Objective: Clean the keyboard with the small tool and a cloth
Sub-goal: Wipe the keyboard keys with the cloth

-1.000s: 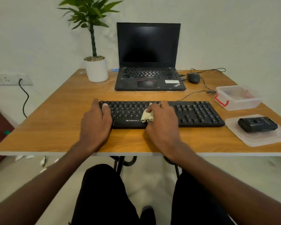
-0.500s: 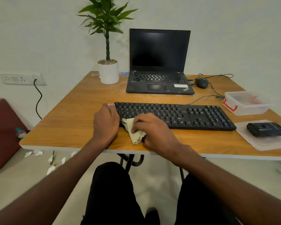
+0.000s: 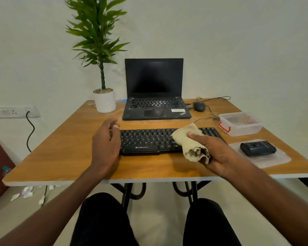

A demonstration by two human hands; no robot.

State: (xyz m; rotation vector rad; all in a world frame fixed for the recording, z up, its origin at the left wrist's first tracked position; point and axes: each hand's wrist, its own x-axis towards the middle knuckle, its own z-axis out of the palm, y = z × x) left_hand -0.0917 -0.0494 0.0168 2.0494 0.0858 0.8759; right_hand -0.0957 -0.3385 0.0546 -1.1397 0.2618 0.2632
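Note:
A black keyboard (image 3: 149, 141) lies across the middle of the wooden table (image 3: 69, 150). My left hand (image 3: 105, 144) sits at the keyboard's left end with its fingers loosely curled, and nothing shows in it. My right hand (image 3: 215, 151) grips a crumpled beige cloth (image 3: 187, 141), held up over the right part of the keyboard and hiding the keys there. A small black tool (image 3: 258, 148) lies on a clear plastic lid (image 3: 277, 160) to the right of the keyboard.
Behind the keyboard stands an open laptop (image 3: 155, 89) with a dark screen. A potted plant (image 3: 105, 102) stands at the back left, a wired mouse (image 3: 199, 106) at the back right. A clear plastic box (image 3: 240, 125) with red clips sits by the right edge.
My right hand swept the cloth from mid-keyboard to its left front edge, then lifted it over to the right side. My left hand's fingers have come up and curled.

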